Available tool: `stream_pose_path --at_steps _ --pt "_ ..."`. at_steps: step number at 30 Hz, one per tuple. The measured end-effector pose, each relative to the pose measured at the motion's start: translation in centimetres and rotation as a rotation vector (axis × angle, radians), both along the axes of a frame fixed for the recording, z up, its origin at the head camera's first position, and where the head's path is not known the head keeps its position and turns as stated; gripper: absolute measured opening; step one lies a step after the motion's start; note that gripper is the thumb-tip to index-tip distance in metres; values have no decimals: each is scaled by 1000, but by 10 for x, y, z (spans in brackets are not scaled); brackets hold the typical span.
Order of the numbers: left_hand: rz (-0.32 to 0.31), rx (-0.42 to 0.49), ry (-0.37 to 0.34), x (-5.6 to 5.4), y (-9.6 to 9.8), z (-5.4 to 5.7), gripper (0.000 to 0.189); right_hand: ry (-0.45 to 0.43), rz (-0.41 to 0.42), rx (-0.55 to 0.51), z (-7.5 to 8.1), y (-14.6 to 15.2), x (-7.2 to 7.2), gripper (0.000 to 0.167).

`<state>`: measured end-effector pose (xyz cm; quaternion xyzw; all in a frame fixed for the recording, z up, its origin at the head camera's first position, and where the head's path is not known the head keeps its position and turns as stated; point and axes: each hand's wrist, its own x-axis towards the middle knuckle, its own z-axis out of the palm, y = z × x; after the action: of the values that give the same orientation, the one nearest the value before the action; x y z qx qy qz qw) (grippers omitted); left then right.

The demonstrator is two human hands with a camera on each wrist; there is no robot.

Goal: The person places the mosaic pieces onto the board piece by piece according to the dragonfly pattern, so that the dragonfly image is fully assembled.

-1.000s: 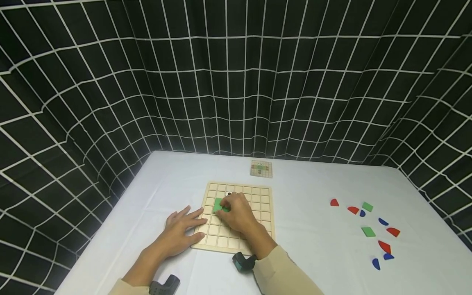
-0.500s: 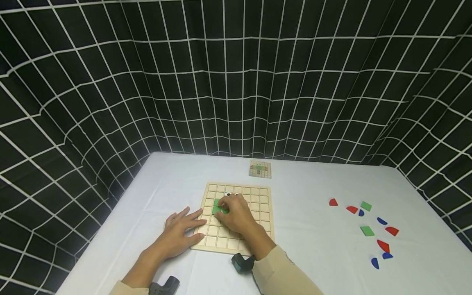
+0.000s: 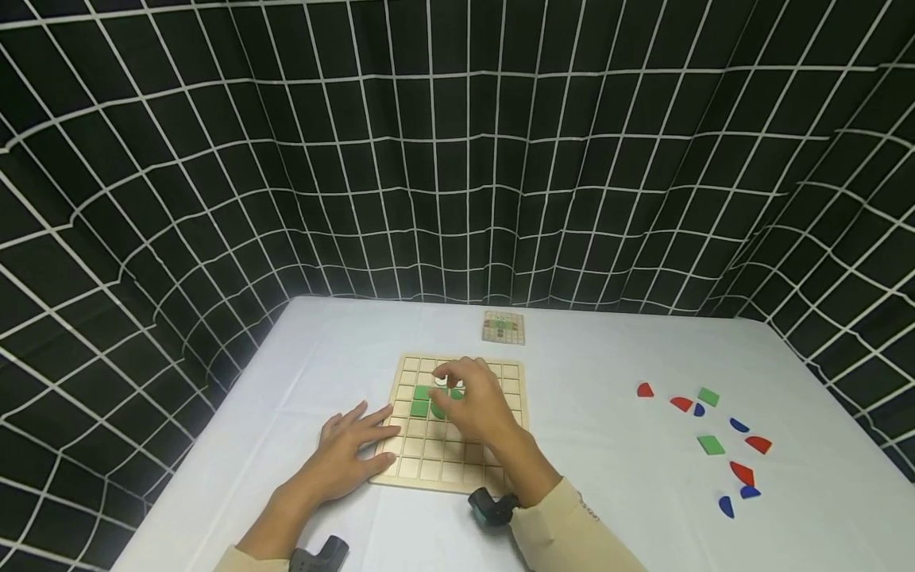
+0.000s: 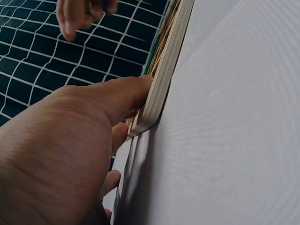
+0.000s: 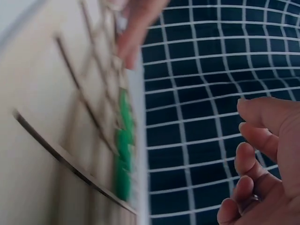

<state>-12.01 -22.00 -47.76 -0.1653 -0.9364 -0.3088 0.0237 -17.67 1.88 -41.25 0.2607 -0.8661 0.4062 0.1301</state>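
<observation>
A pale wooden grid board (image 3: 422, 469) lies on the white table. My left hand (image 3: 348, 450) rests at its left side with fingers spread, fingertips on the rim. In the left wrist view, its thumb (image 4: 126, 91) presses the board's edge. My right hand (image 3: 477, 401) hovers over the board, fingers loosely bent with nothing between them; the right wrist view shows the same hand (image 5: 267, 159) lifted off the surface. Under it, several green pieces (image 3: 420, 408) sit in the cells, one with a rounded edge (image 3: 438, 411). A white eye piece (image 3: 440, 382) is partly hidden by the fingers.
A small pattern card (image 3: 503, 327) lies behind the board. To the right are scattered red pieces (image 3: 743, 474), blue pieces (image 3: 726, 507) and green pieces (image 3: 711, 445). A dark gridded curtain (image 3: 472, 159) surrounds the table.
My right hand has let go of a green piece on the board and lifted away up and to the right, uncovering more green pieces. The left hand stays put.
</observation>
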Motion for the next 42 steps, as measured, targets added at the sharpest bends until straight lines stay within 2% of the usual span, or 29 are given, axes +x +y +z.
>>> stream_pose_path --at_steps 8,14,23,28,35,42 --pt "1 -3 15 0 0 0 40 122 -8 -62 31 36 1 22" --pt "4 -9 12 0 1 1 40 165 -102 -54 42 74 2 26" --pt "0 -6 22 0 1 1 40 244 -205 -34 42 124 -2 26" --pt "-2 0 22 -1 0 -2 41 244 -229 -19 40 152 -8 29" --pt "2 -4 0 -3 1 -3 40 194 -275 38 29 199 -19 36" --pt "5 0 5 -1 1 -1 39 67 -341 93 14 233 -32 38"
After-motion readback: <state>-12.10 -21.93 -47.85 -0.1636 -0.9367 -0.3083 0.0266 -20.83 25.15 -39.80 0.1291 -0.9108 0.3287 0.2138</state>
